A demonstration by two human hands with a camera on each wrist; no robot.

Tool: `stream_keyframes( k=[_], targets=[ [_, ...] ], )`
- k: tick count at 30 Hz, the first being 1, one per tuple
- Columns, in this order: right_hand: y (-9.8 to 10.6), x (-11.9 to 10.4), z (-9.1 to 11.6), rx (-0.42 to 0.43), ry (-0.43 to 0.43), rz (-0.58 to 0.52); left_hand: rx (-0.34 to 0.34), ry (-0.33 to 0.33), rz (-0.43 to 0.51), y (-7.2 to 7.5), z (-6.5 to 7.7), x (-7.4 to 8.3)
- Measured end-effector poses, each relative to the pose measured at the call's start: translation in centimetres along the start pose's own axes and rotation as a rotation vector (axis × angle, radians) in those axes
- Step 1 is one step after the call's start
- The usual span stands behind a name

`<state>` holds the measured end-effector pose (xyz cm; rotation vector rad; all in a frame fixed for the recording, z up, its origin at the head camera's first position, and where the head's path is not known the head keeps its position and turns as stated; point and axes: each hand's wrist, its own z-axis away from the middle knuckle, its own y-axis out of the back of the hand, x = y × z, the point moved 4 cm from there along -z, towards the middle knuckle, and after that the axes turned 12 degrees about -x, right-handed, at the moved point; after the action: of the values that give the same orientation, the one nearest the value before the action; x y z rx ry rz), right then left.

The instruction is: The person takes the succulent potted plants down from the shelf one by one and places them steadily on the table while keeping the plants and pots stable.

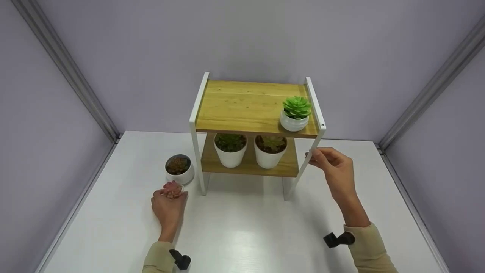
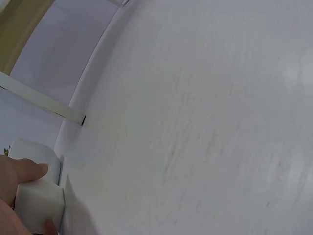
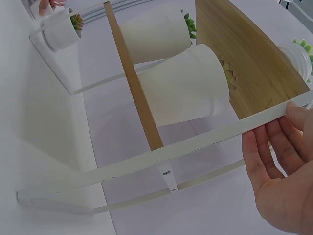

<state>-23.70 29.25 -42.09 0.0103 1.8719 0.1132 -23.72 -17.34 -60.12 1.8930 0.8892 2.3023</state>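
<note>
A small white pot (image 2: 41,203) with a pink succulent (image 1: 172,189) stands on the table, gripped by my left hand (image 1: 168,210) between thumb and fingers. Just behind it, close to the hand, is a round white pot (image 1: 182,176) with a brownish succulent. My right hand (image 1: 336,170) pinches the white front right leg (image 3: 215,139) of a two-tier wooden shelf (image 1: 242,104), below the top board. On that board, at the right front corner, sits a white pot (image 1: 294,123) with a bright green succulent. The lower board carries two taller white pots, one left (image 1: 231,157) and one right (image 1: 269,158).
The shelf stands toward the back of a white table (image 1: 238,227). Grey-white panels (image 1: 250,38) enclose the back and both sides, with metal rails (image 1: 75,72) at the corners. Black wrist cameras (image 1: 339,239) are strapped over beige sleeves (image 1: 369,248).
</note>
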Motion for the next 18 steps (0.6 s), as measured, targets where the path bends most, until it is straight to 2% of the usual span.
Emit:
stream_keyframes(
  k=[7,13,18],
  targets=[
    [0.0,0.0,0.0,-0.001,-0.002,0.008,-0.017,0.048,-0.049,0.4,0.6,0.2],
    [0.0,0.0,0.0,0.001,-0.005,0.016,0.002,0.034,-0.107,1.1,0.8,0.9],
    [0.0,-0.1,0.0,0.003,-0.001,0.011,0.009,-0.004,-0.14,1.9,1.4,2.3]
  ],
)
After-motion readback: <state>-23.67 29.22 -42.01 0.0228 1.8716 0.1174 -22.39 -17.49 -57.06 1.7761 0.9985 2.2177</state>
